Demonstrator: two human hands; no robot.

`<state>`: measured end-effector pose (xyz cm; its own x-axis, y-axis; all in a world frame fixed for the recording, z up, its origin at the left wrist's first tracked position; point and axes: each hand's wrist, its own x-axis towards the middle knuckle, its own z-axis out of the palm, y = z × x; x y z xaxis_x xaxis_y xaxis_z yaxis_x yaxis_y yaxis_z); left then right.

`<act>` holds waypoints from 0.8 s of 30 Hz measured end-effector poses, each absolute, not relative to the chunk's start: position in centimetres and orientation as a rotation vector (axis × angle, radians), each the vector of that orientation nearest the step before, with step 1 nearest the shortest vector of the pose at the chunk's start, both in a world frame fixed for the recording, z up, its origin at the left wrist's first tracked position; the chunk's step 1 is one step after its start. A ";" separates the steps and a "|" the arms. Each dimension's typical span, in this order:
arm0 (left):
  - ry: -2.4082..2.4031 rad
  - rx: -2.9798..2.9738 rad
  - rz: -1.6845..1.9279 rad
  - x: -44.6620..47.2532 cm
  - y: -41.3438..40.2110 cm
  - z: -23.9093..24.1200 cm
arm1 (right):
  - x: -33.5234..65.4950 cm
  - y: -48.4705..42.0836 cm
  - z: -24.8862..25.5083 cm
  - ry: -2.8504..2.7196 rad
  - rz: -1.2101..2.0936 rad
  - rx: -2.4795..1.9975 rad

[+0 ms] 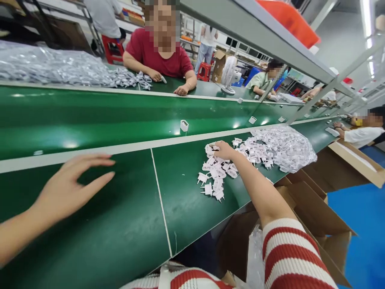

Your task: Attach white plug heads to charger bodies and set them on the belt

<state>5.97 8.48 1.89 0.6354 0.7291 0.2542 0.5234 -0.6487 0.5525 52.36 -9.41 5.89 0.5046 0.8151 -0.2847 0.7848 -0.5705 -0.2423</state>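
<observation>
My left hand (76,182) hangs over the green table at the left, its fingers stretched out and thumb apart, with nothing in it. At the far edge of a loose heap, my right hand (225,151) has its fingertips closed around a white plug piece (208,149). The heap of white two-pin plug pieces (219,172) spreads below and beside that hand, several with their pins showing. Right of it, more of these pieces spill out of a clear plastic bag (290,148). On the green conveyor belt beyond stands a small white adapter housing (184,126).
More white pieces (252,120) lie along the belt. Opposite, a person in a red shirt (164,60) sits by a large bag of parts (51,66). A white fan (229,74) stands there. Open cardboard boxes (313,208) are below the table's right edge. A metal frame (270,36) runs overhead.
</observation>
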 end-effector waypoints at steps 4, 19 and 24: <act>0.823 2.328 0.755 19.9 11.4 4.8 | 49.6 -10.2 5.7 -1.592 0.555 -2.514; 0.961 2.051 0.674 30.7 12.9 1.0 | 43.9 -11.3 5.0 -1.195 0.658 -1.773; 0.667 2.012 0.489 18.8 8.1 1.0 | 40.2 -12.6 6.9 -0.976 0.956 -1.416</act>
<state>18.83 8.12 1.03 0.7732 0.6298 0.0740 0.2598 -0.4210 0.8691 40.22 -12.57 6.91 0.3314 0.9431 -0.0272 0.0469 -0.0453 -0.9979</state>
